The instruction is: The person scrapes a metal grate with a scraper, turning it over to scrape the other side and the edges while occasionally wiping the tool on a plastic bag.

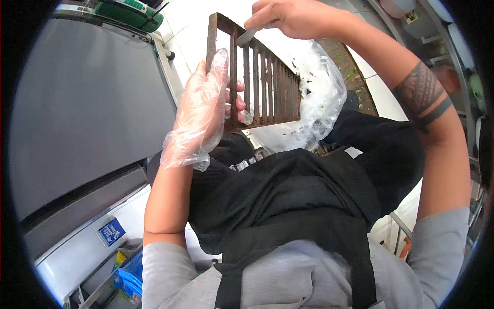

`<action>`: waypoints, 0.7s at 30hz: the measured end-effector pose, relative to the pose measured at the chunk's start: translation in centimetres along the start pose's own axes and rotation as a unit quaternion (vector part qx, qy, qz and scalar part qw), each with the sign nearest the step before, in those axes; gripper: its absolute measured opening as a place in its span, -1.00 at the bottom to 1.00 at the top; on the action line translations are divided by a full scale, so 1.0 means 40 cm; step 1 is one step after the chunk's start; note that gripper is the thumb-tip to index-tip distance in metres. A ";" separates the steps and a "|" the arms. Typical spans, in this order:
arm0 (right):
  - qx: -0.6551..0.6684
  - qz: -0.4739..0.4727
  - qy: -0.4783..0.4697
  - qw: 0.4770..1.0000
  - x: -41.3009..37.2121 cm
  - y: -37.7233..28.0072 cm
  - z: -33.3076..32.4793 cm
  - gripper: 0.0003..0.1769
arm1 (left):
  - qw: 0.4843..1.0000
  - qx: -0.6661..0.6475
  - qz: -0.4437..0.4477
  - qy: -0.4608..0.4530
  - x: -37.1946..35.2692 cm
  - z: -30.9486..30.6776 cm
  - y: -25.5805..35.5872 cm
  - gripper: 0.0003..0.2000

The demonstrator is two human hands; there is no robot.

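My left hand [203,105], inside a clear plastic glove, is closed around the near left end of a rusty, slatted metal grate [282,92]. The grate is held up at a tilt over my lap, and some gloved fingertips show between its bars. Bare and closed, my right hand [288,18] grips a flat metal blade [246,37] whose handle is hidden in my fingers. The blade's end is at the upper left bars of the grate. Against the grate's right end hangs a clear plastic bag [327,98] with dark bits of dirt on it.
A large grey panel [87,113] stands close on my left. On the right are metal shelves [455,46] with containers. Beyond the bag lies a dirty channel [355,77] with green scraps, set among white floor tiles [180,36]. Blue packages [128,275] sit at lower left.
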State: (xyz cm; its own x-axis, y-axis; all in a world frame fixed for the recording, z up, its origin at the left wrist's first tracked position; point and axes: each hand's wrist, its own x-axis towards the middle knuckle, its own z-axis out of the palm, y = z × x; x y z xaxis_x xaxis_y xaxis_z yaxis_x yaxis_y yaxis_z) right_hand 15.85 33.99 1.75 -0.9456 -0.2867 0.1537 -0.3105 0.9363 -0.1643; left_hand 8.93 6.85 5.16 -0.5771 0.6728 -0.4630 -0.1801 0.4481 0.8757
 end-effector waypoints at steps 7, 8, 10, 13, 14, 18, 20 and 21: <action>-0.083 0.025 0.162 0.983 -0.033 -0.044 0.041 -0.51 | 1.000 0.024 0.003 0.001 0.011 -0.013 0.005 -0.32; -0.097 0.031 0.182 0.978 -0.035 -0.051 0.054 -0.54 | 1.000 0.025 0.001 0.006 0.011 -0.012 0.004 -0.31; -0.069 0.019 0.185 0.980 -0.034 -0.061 0.042 -0.57 | 1.000 0.021 0.001 0.003 0.008 -0.008 0.004 -0.31; -0.080 -0.012 0.168 0.982 -0.042 -0.055 0.014 -0.54 | 1.000 0.017 0.010 0.002 0.006 -0.005 0.006 -0.31; -0.079 -0.013 0.168 0.983 -0.049 -0.059 0.028 -0.54 | 1.000 0.016 0.017 -0.003 0.003 -0.001 0.007 -0.31; -0.107 0.019 0.211 0.971 -0.062 -0.077 0.056 -0.63 | 1.000 0.026 0.012 -0.003 -0.001 0.005 0.011 -0.32; -0.161 -0.005 0.215 0.963 -0.057 -0.073 0.045 -0.67 | 1.000 0.026 0.017 -0.001 0.005 0.004 0.006 -0.32; -0.177 0.008 0.228 0.957 -0.060 -0.066 0.050 -0.66 | 1.000 0.024 0.020 -0.001 0.004 0.009 0.003 -0.33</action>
State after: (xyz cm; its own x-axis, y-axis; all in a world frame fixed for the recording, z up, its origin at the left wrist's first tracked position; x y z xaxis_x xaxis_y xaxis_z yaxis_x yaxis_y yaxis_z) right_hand 18.74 31.78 -0.14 -0.7843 -0.2285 0.5768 -0.1680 0.9732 0.1571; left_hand 9.12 7.21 5.14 -0.5820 0.6917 -0.4275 -0.1185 0.4480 0.8861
